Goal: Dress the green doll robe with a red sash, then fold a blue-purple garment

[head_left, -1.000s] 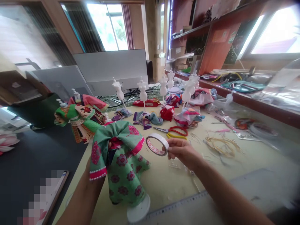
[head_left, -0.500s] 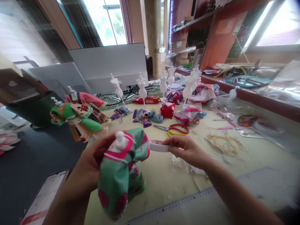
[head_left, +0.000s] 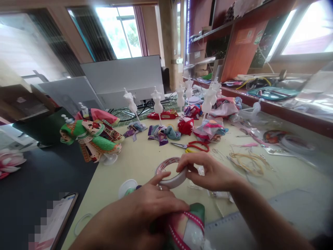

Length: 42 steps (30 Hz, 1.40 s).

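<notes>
- Right hand [head_left: 212, 170]: fingers curled narrow, pinching a white tape roll [head_left: 173, 180] by its rim.
- Tape core [head_left: 168, 164]: red print, too small to read.
- Left hand [head_left: 135, 215]: closed over pink-trimmed green fabric [head_left: 188, 225], one fingertip touching the roll.
- Red-handled scissors [head_left: 192, 146]: lying on the table [head_left: 135, 156], well apart from both hands.

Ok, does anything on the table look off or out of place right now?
Yes: the green-and-cream dressed mannequin leans steeply outward from its stand near the table edge, unlike the upright white mannequins. The wide lens may exaggerate the tilt.
</notes>
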### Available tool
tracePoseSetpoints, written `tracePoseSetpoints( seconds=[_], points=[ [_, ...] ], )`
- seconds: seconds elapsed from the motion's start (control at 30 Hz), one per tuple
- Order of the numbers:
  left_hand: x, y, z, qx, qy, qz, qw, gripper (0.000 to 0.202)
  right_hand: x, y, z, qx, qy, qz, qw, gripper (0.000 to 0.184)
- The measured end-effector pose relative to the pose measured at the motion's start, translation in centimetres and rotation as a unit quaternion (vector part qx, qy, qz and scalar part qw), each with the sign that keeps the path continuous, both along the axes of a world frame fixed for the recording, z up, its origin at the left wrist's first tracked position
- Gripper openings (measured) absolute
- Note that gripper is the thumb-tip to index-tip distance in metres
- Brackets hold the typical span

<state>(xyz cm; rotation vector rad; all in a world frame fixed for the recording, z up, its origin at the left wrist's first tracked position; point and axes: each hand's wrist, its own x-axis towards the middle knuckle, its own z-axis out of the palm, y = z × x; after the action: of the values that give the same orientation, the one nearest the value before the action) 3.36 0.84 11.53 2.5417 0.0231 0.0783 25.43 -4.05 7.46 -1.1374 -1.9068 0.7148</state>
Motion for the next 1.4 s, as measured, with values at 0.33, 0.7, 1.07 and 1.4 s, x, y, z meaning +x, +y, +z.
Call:
tracePoseSetpoints(
  seconds=[0.33, 0.7, 1.07, 1.4],
  points=[
    [-0.2, -0.2, -2.8, -0.012, -0.097, 0.079, 0.992, 0.046, -0.3, 0.7, -2.6, 0.063, 0.12, -0.18, 0.974, 0.022],
    [1.2, -0.1, -5.4, 0.077, -0.149, 0.062, 0.984, 0.025, -2.1, 1.3, -4.8, -0.077, 0.242, -0.113, 0.961, 0.028],
    [1.7, -0.7, -5.7, 0.143, -0.142, 0.054, 0.978, 0.026, -2.0, 1.1, -4.7, -0.08, 0.271, -0.107, 0.953, 0.023],
    [2.1, -0.7, -6.4, 0.194, -0.113, 0.029, 0.974, 0.023, -1.4, 0.8, -4.0, -0.097, 0.212, -0.103, 0.967, 0.034]
  ],
)
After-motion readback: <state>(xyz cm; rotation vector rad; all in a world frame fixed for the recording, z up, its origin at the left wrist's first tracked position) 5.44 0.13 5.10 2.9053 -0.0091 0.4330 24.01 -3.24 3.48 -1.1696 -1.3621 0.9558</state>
